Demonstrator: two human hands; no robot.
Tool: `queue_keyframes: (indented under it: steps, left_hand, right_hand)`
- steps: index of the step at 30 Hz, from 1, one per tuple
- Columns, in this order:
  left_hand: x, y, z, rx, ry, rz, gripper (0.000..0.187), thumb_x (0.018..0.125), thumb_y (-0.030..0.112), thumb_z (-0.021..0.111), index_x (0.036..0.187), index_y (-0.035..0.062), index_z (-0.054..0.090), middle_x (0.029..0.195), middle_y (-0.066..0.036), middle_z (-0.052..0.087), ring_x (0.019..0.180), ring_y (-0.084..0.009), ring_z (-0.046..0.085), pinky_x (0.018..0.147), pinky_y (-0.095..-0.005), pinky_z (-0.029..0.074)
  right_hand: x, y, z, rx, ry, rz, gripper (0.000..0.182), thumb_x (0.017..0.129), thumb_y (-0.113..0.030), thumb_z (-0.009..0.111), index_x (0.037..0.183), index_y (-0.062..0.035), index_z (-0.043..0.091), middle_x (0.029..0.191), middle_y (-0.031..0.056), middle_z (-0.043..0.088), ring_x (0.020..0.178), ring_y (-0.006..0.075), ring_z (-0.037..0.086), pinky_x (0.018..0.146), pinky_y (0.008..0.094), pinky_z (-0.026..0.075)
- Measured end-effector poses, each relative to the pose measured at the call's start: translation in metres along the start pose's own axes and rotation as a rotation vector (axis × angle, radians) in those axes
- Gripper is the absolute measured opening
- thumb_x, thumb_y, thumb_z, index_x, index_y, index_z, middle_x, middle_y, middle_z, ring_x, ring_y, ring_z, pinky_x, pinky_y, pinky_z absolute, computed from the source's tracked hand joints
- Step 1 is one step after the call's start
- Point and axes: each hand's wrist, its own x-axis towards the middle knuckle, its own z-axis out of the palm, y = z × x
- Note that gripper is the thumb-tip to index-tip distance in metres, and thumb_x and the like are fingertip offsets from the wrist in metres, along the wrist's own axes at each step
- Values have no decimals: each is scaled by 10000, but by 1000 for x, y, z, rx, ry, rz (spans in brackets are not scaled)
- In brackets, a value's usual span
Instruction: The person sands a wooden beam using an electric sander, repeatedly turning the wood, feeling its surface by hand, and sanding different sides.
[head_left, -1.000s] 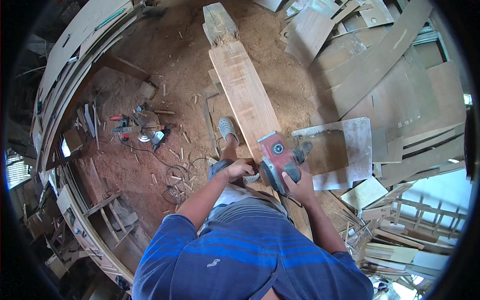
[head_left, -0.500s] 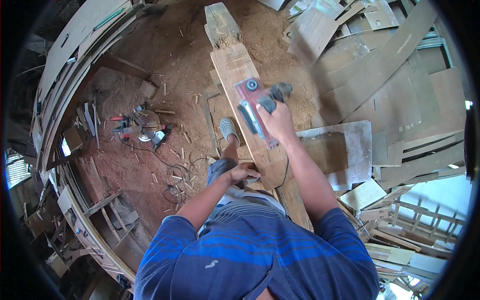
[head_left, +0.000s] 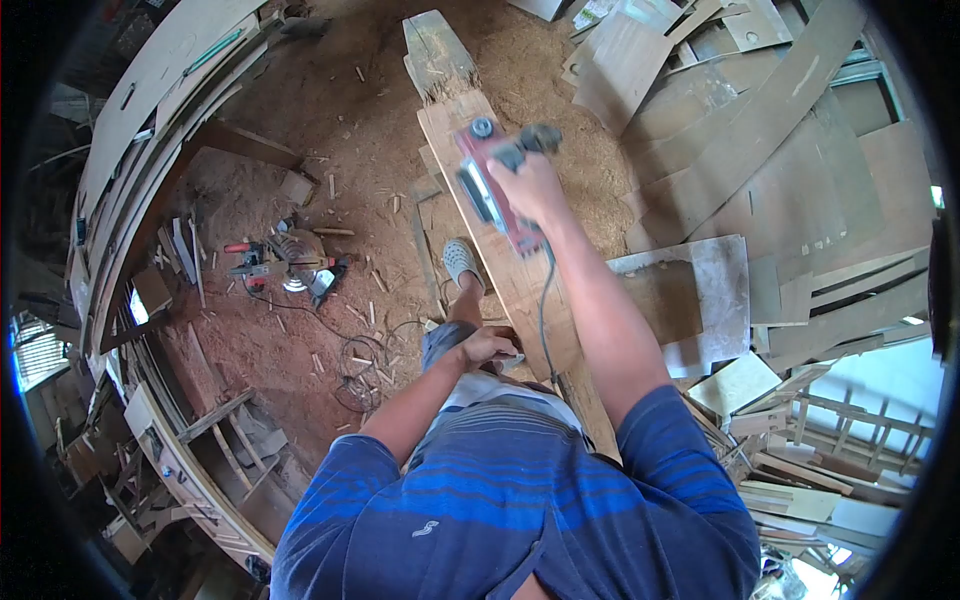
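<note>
A long wooden board (head_left: 470, 140) runs away from my body, its near end by my waist. My right hand (head_left: 527, 187) is closed round the handle of a red power planer (head_left: 494, 182), which rests on the board's upper half. A grey cord trails from the tool back along the wood. At the board's left edge near my waist is my left hand (head_left: 488, 347), its fingers curled; what they hold, if anything, is too small to tell. Beyond the board's far end lies a weathered timber piece (head_left: 438, 52).
A red-handled circular saw (head_left: 292, 262) sits on the dusty floor at left among wood scraps and a cable. Stacked panels (head_left: 760, 150) fill the right side. A white-edged board (head_left: 725, 300) lies right of my right arm. My clog (head_left: 460, 258) is beside the board.
The planer and my right hand have moved away from my body and slightly left along the board. More of the cord shows. My left hand has stayed at about the same place.
</note>
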Motion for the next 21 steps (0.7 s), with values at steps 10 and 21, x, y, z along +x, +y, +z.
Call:
queue_keyframes:
  steps: [10, 21]
  left_hand:
    - [0, -8, -7, -224, 28, 84, 565, 898, -90, 538, 1462, -67, 570, 1392, -174, 701, 1319, -289, 678, 1184, -408, 521]
    - [-12, 9, -6, -173, -21, 70, 656, 830, -92, 530, 1485, -115, 546, 1461, -218, 674, 1371, -335, 655, 1221, -421, 492]
  right_hand:
    - [-303, 85, -62, 33, -125, 180, 466, 950, -356, 786, 1301, -53, 749, 1044, 225, 792, 979, 400, 773, 904, 482, 584]
    - [-195, 30, -24, -80, 21, -57, 482, 923, -454, 753, 1205, -64, 775, 981, 256, 785, 949, 460, 767, 846, 541, 600]
